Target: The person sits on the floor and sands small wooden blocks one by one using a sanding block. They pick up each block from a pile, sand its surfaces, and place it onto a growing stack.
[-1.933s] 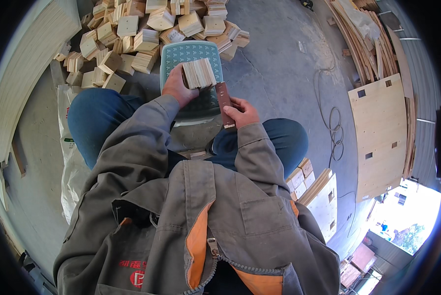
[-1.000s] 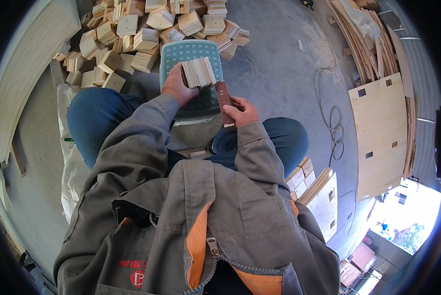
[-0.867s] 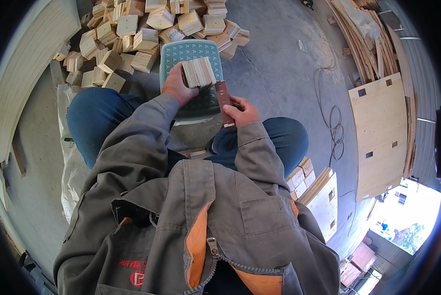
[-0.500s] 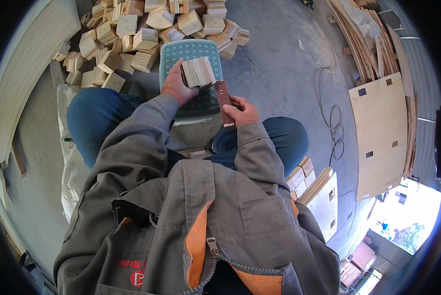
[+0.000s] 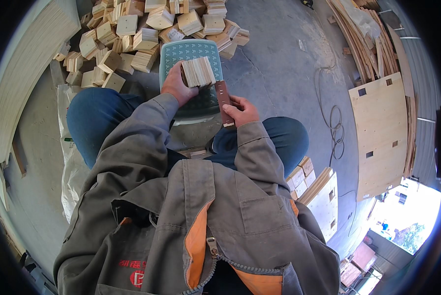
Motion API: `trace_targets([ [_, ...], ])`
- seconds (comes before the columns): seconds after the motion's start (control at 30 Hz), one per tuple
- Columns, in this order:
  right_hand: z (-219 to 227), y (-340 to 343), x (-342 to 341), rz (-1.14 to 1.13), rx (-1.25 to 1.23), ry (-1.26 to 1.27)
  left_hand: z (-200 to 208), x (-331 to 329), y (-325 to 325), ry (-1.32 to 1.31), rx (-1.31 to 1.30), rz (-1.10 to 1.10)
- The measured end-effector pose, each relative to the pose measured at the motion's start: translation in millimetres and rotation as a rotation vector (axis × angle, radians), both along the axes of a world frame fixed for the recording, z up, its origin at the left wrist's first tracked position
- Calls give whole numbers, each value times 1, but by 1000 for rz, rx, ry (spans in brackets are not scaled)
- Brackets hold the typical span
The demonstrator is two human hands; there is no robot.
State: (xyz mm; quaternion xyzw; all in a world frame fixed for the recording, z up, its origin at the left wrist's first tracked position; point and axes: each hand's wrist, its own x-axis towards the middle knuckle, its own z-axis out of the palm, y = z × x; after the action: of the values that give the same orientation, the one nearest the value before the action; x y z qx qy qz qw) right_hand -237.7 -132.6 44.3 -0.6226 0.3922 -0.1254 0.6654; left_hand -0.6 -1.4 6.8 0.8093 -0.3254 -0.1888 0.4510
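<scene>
My left hand (image 5: 179,86) is closed round the left side of a plywood block (image 5: 198,72), its layered edges facing up. The block is over the pale green plastic stool (image 5: 190,47) between my knees. In my right hand (image 5: 242,111) is a sanding block (image 5: 223,101), a narrow wooden stick with reddish-brown sandpaper stapled along it. Its far end is at the right lower corner of the plywood block; whether they touch I cannot tell. My right thumb lies on top of the stick, with the fingers round its right side.
A heap of plywood blocks (image 5: 146,38) lies beyond the stool. Plywood sheets (image 5: 378,128) with square holes stand at the right, near a loose cable (image 5: 334,129) on the floor. More wood blocks (image 5: 300,176) sit beside my right knee, and a white plastic sack (image 5: 72,162) lies at the left.
</scene>
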Motion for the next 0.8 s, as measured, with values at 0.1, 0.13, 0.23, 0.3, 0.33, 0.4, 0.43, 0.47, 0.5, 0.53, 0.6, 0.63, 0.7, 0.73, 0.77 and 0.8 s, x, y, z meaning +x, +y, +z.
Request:
trace_targets([
  [0.1,0,0,0,1,-1,1,-2,0,0,4,-4,-2],
  [0.13,0,0,0,1,-6,3,-1,0,0,8,-1,-3],
  [0.23,-2,-1,0,0,-11,4,-3,1,0,1,-6,-6],
  [0.3,-4,-1,-1,0,-14,4,-3,1,-1,-2,-5,-8],
  [0.33,-5,-2,-1,0,-18,4,-3,1,-1,-1,0,-10],
  [0.4,-6,-2,-1,1,-25,8,-5,2,0,-4,-11,-11],
  [0.43,-6,-1,0,2,-29,10,-8,3,0,-9,-26,-10],
  [0.47,-5,-1,1,4,-33,12,-11,4,1,-14,-42,-9],
  [0.5,-6,-1,0,3,-34,11,-10,4,0,-13,-37,-13],
  [0.53,-7,-2,-1,2,-35,10,-10,3,0,-11,-33,-17],
  [0.6,-9,-2,-1,1,-33,5,-8,3,-1,-11,-28,-17],
  [0.63,-9,-2,-1,1,-31,2,-8,3,-1,-12,-28,-13],
  [0.7,-7,-2,-1,14,-42,11,-4,2,0,-8,-11,-9],
  [0.73,-6,-2,-1,27,-56,24,-1,0,0,-3,5,-7],
  [0.77,-4,-2,-1,40,-69,37,3,-1,0,3,22,-6],
  [0.8,-3,-2,-1,42,-70,35,3,0,0,2,18,-5],
])
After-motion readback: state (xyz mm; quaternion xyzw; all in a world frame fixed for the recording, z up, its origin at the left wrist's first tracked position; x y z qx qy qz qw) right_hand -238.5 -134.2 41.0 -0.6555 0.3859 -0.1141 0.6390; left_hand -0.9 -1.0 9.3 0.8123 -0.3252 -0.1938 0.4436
